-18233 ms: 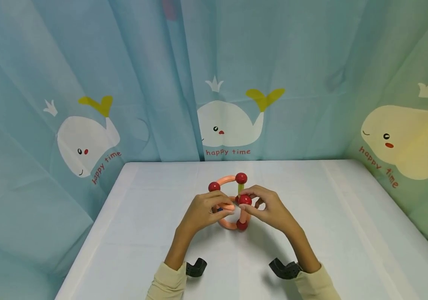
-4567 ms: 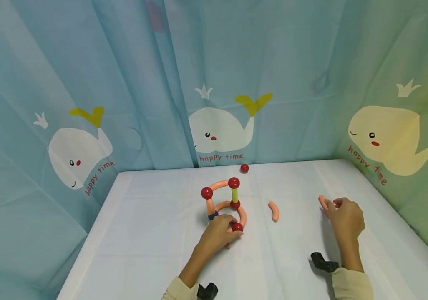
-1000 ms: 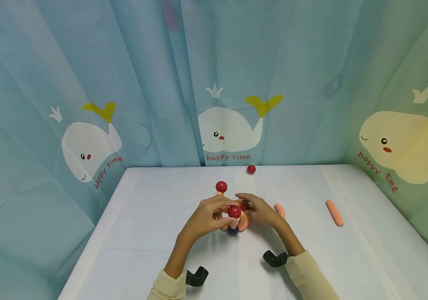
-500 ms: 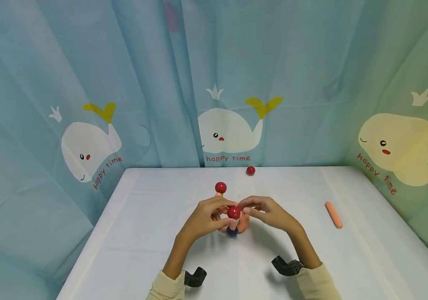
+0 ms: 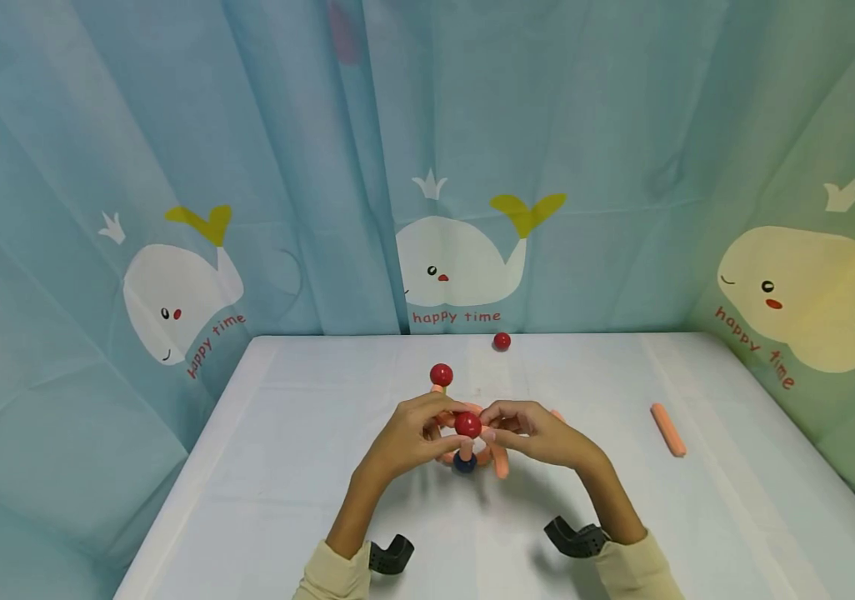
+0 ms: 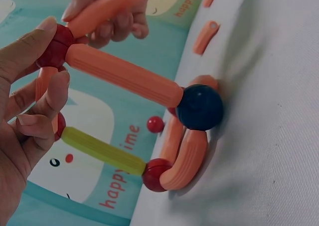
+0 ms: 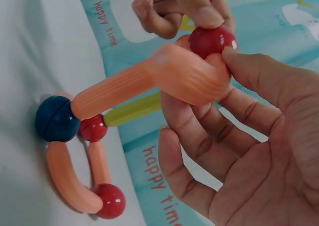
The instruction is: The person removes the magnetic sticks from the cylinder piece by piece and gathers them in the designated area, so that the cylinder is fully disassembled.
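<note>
A frame of magnetic rods and balls stands on the table. My left hand (image 5: 416, 432) pinches its upper red ball (image 5: 468, 425). From that ball a straight orange rod (image 6: 124, 75) runs down to a dark blue ball (image 6: 200, 107). Thumb and fingers of my right hand (image 5: 543, 435) hold a curved orange rod (image 7: 192, 76), one end right at the pinched ball and the other end pointing out free. Behind are another raised red ball (image 5: 441, 375) and a yellow-green rod (image 6: 104, 150). Lower curved rods (image 7: 70, 181) join balls near the tabletop.
A loose red ball (image 5: 502, 342) lies by the table's back edge. To the right lies a straight orange rod (image 5: 668, 430). Another loose orange rod (image 6: 205, 37) is mostly hidden behind my right hand in the head view. A whale-print curtain (image 5: 585, 125) surrounds the table.
Since 4.6 s ago, the frame has been turned, the straight rod set down at right, and my left hand has moved to the upper ball. Just now the right hand's curved rod swings its free end frontward.
</note>
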Motion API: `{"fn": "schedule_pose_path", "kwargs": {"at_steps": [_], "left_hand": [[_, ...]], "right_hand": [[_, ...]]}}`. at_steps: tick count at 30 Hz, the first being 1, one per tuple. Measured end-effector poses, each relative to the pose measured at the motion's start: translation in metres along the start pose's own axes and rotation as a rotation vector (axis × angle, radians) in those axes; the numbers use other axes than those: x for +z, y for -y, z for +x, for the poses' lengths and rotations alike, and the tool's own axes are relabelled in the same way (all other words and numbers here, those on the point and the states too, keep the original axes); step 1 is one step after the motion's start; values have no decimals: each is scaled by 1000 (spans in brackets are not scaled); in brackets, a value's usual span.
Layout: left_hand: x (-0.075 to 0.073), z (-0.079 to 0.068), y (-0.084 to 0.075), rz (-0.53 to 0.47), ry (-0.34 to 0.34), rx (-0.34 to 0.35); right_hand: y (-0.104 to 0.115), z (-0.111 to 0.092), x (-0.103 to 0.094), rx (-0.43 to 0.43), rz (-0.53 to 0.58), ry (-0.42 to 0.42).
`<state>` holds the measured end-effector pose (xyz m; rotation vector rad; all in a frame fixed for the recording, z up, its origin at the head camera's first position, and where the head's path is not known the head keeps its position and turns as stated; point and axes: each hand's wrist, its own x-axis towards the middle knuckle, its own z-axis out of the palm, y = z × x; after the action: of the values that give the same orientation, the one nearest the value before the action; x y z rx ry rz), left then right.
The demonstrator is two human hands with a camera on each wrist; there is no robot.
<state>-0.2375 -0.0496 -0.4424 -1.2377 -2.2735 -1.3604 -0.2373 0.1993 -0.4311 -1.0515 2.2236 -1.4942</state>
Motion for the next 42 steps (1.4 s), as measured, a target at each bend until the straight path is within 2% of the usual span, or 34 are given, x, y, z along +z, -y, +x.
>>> {"fn": "schedule_pose_path", "kwargs": {"at_steps": [7,15,26,42], "left_hand": [[0,-2,0,-10,-6,-11],[1,-1,-2,-31,-5,-16],[3,0,-1,-17,-9,9],[-1,1,-2,-13,-12,-21]], "right_hand": [[14,0,5,-14,-174,-80],[22,-1,8,-2,-297,-139],[29,-4,10,-42,-381,-204],[28,1,11,-151,-495,-261]]}}
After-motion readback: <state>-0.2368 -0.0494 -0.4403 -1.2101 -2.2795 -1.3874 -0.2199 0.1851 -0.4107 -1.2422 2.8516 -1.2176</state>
